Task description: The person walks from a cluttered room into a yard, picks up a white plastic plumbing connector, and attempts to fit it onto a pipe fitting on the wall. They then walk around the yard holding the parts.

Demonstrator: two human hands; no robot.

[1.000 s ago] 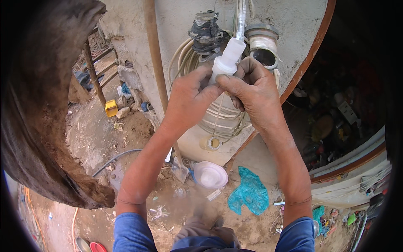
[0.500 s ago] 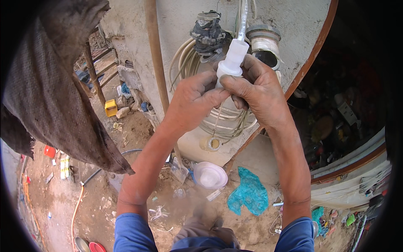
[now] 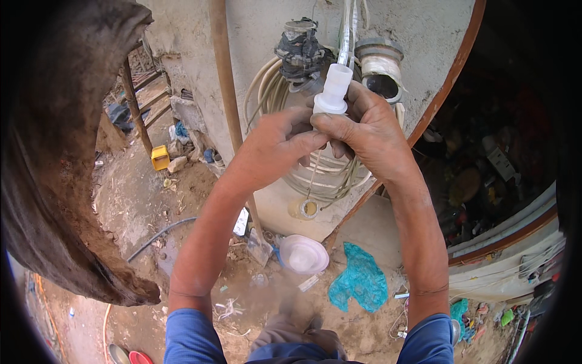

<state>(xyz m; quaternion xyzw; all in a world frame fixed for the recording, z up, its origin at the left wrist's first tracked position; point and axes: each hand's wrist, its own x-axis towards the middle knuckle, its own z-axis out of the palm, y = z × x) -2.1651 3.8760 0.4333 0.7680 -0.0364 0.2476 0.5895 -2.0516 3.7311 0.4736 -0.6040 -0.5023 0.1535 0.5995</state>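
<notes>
In front of the wall I hold up a white plastic fitting, stepped in shape, its upper end narrower above a flange. A clear, shiny strip hangs down to its top end. My right hand is closed on the fitting, thumb across its lower part and fingers behind. My left hand, slightly blurred, closes in from the left, its fingertips at the fitting's lower end and partly hidden. Behind my hands, coils of pale cable hang on the wall.
A black-wrapped pipe stub and an open grey-rimmed pipe jut from the wall. A wooden pole leans left. Brown cloth hangs at far left. Below lie a pink basin and a teal plastic bag.
The fitting has dropped slightly and shifted left, together with my right hand. My left hand has turned a little at its lower end. The hanging cloth has swung left.
</notes>
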